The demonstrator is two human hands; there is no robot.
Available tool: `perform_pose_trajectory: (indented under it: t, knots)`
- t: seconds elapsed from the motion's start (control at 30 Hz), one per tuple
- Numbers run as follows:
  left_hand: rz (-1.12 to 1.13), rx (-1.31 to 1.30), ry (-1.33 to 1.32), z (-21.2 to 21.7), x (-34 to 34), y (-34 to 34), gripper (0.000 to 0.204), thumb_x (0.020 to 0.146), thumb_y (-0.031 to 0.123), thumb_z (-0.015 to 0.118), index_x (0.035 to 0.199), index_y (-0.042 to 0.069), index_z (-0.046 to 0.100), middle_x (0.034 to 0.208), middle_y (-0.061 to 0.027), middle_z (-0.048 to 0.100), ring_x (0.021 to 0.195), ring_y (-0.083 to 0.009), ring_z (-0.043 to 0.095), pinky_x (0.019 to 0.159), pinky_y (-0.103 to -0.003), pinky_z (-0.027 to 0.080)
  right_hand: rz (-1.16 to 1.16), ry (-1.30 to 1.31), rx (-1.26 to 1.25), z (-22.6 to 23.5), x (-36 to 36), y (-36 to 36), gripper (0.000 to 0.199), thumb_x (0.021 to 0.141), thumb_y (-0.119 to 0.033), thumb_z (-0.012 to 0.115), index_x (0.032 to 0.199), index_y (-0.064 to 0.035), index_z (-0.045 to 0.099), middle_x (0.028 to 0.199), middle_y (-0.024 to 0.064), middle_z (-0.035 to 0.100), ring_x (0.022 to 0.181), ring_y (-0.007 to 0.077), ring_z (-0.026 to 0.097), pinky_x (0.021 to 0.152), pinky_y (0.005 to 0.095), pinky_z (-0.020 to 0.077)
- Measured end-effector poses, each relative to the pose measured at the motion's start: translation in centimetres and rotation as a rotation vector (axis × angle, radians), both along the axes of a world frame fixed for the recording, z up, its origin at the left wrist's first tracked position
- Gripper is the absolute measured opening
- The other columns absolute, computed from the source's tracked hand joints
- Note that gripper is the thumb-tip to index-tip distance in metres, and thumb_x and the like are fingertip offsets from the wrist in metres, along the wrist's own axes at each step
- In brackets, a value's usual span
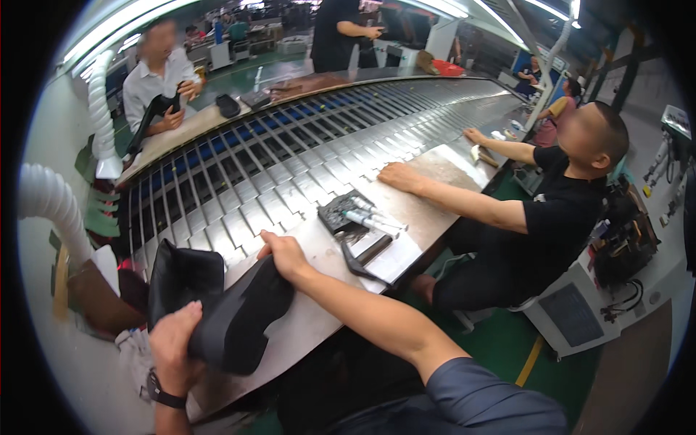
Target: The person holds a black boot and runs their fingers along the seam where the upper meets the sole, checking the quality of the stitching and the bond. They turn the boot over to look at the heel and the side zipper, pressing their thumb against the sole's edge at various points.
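together the left hand [172, 341] and right hand [284, 254] grip the black boot [235, 319] between them.

Black boot [232, 319] — plain, matte; conveyor [290, 167] of silver slats with blue gaps — wristwatch [163, 395] black.

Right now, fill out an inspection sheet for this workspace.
Surface: steel bench edge beside a slatted conveyor.
Job's things: black boot, lying half over the bench edge.
Clutter: tray of pens, flat dark strip.
Grip: left hand clasps the boot's lower end; right hand rests on top.
Cables: white ducting hose at left.
Surroundings: seated co-worker, hands on bench; others across the conveyor.
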State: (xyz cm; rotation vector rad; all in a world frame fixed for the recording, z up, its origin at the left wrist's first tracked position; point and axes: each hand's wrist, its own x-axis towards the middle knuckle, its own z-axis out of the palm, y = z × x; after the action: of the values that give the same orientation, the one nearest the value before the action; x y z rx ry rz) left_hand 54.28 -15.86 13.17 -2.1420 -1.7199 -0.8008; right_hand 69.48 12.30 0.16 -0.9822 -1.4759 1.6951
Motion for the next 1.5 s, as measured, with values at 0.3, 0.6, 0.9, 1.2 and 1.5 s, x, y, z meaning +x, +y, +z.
perform_pose_trajectory:
  t: [0.3,0.6,0.9,1.2,1.5]
  knots:
    - [0.040,-0.302,0.232,13.6,3.9,9.2,0.066,0.072,0.053,0.093,0.109,0.004,0.068,0.085,-0.0159,0.070,0.080,-0.0403,0.070,0.073,-0.047,0.053,0.325,0.696,0.021,16.4,6.9,-3.2,0.067,0.116,-0.055,0.042,0.145,0.0044,0.055,0.127,0.0206,0.072,0.114,0.0267,0.072,0.106,0.0405,0.0578]
    - [-0.055,-0.220,0.301,13.5,6.7,14.4,0.062,0.072,0.050,0.092,0.098,0.001,0.066,0.072,-0.0150,0.064,0.072,-0.0392,0.067,0.067,-0.048,0.049,0.255,0.658,0.321,15.4,9.4,-1.1,0.040,0.114,-0.033,0.054,0.132,0.0030,0.061,0.127,0.0205,0.071,0.112,0.0221,0.070,0.102,0.0361,0.0568]
    - [-0.168,-0.081,0.283,12.6,6.2,16.6,0.059,0.067,0.048,0.095,0.088,0.003,0.062,0.071,-0.0157,0.062,0.074,-0.0426,0.065,0.069,-0.050,0.048,0.229,0.428,0.501,16.2,10.7,0.7,0.024,0.109,-0.019,0.062,0.123,0.0004,0.063,0.119,0.0123,0.074,0.107,0.0136,0.067,0.097,0.0302,0.0559]
    - [-0.204,-0.056,0.303,11.3,7.7,16.8,0.059,0.069,0.035,0.095,0.110,0.000,0.072,0.098,-0.0145,0.075,0.100,-0.0380,0.072,0.088,-0.047,0.057,0.367,0.033,0.690,17.1,16.0,1.9,0.090,0.083,-0.052,0.094,0.147,-0.0013,0.057,0.120,0.0118,0.070,0.108,0.0183,0.069,0.095,0.0332,0.0575]
    - [-0.220,-0.217,-1.135,-3.9,8.9,8.5,0.094,0.099,0.061,0.074,0.156,-0.008,0.044,0.143,-0.0232,0.066,0.133,-0.0352,0.062,0.118,-0.046,0.045,0.100,0.519,-0.105,8.6,17.5,-5.5,0.065,0.105,-0.040,0.076,0.144,0.0065,0.053,0.120,0.0102,0.070,0.110,0.0176,0.071,0.099,0.0344,0.0578]
